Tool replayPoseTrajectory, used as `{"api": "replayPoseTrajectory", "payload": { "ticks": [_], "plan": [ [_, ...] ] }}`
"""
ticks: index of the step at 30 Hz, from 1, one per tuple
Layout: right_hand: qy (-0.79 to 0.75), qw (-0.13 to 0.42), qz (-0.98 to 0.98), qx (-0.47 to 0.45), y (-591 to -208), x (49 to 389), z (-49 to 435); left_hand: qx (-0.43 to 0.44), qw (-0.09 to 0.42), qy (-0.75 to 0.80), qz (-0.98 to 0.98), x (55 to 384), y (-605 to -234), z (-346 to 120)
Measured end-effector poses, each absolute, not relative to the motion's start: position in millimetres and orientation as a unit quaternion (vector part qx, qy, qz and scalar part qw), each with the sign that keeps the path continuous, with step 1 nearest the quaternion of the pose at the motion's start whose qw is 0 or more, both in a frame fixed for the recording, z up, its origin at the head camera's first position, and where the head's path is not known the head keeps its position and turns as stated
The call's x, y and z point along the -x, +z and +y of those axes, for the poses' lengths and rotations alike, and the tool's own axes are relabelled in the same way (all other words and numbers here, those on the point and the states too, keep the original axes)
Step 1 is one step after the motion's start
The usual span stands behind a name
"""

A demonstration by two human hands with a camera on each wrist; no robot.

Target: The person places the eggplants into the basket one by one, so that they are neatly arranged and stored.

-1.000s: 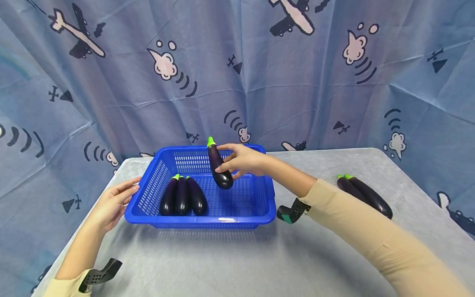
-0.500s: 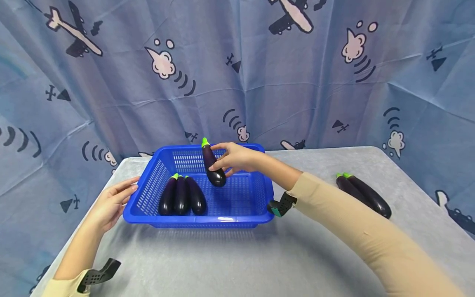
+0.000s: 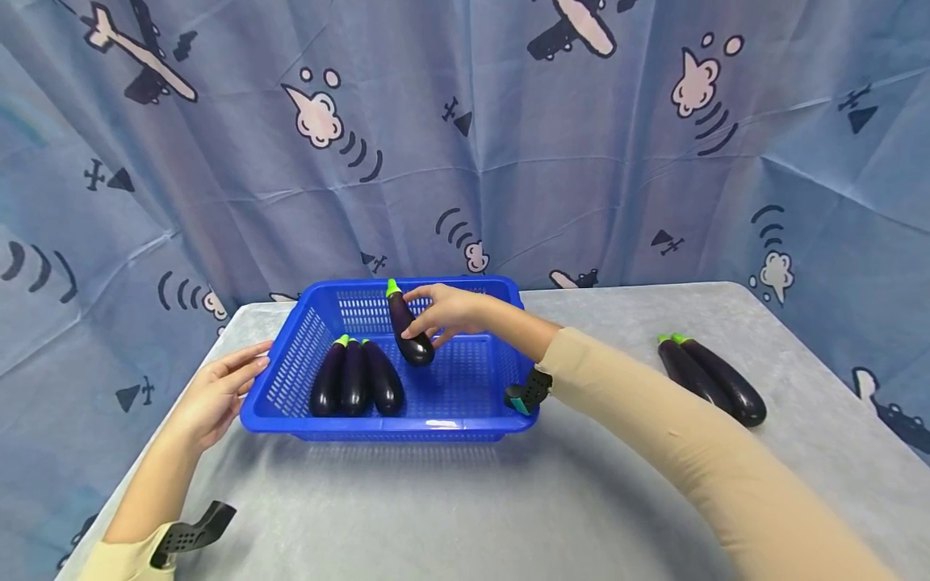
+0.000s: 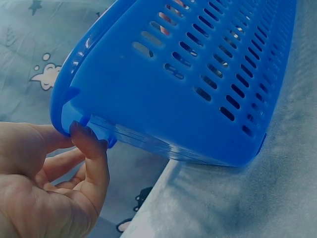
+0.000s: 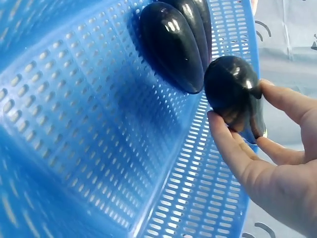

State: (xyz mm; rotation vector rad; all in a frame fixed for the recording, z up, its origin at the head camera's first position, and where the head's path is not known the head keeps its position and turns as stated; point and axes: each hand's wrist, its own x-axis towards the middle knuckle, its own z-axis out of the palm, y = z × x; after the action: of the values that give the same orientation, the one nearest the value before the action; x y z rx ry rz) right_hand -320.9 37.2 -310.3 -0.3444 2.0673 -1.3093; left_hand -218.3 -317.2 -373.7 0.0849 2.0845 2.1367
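My right hand holds a dark purple eggplant between thumb and fingers, its green stem end pointing up and away. It hangs tilted inside the blue plastic basket, above the floor of it. In the right wrist view the eggplant's round end faces the camera, with fingertips along its side. Three more eggplants lie side by side in the left half of the basket. My left hand pinches the basket's left rim; in the left wrist view its fingers curl at the rim's edge.
Two eggplants lie together at the right of the grey cloth-covered table. A blue patterned curtain hangs behind the table and at its sides. Black wrist cameras sit on both forearms.
My right hand has carried the eggplant to the left and slightly lower, closer to the three in the basket. The left hand stays at the rim.
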Motion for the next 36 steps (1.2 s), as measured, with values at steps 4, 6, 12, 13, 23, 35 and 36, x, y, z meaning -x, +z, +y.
{"api": "replayPoseTrajectory", "payload": {
  "ticks": [4, 6, 12, 13, 23, 35, 36],
  "plan": [
    [-0.486, 0.341, 0.793, 0.135, -313.9, 323.5, 35.0, -0.035, 0.075, 0.713, 0.696, 218.2, -373.4, -317.0],
    [-0.482, 0.348, 0.793, 0.135, -315.5, 324.6, 33.9, -0.036, 0.073, 0.714, 0.695, 218.1, -373.1, -317.1],
    [-0.469, 0.374, 0.791, 0.122, -321.4, 327.5, 30.2, -0.032, 0.073, 0.716, 0.693, 219.1, -373.1, -317.0],
    [-0.466, 0.378, 0.791, 0.12, -322.6, 328.1, 29.8, -0.031, 0.074, 0.716, 0.693, 219.4, -373.2, -316.9],
    [-0.432, 0.435, 0.781, 0.12, -334.8, 331.5, 28.4, -0.021, 0.075, 0.711, 0.698, 220.2, -373.4, -316.0],
    [-0.409, 0.454, 0.784, 0.113, -345.5, 331.7, 25.2, -0.023, 0.074, 0.709, 0.701, 220.0, -374.6, -316.3],
    [-0.408, 0.453, 0.784, 0.114, -346.2, 331.7, 25.1, -0.023, 0.073, 0.709, 0.701, 219.9, -374.5, -316.5]
  ]
}}
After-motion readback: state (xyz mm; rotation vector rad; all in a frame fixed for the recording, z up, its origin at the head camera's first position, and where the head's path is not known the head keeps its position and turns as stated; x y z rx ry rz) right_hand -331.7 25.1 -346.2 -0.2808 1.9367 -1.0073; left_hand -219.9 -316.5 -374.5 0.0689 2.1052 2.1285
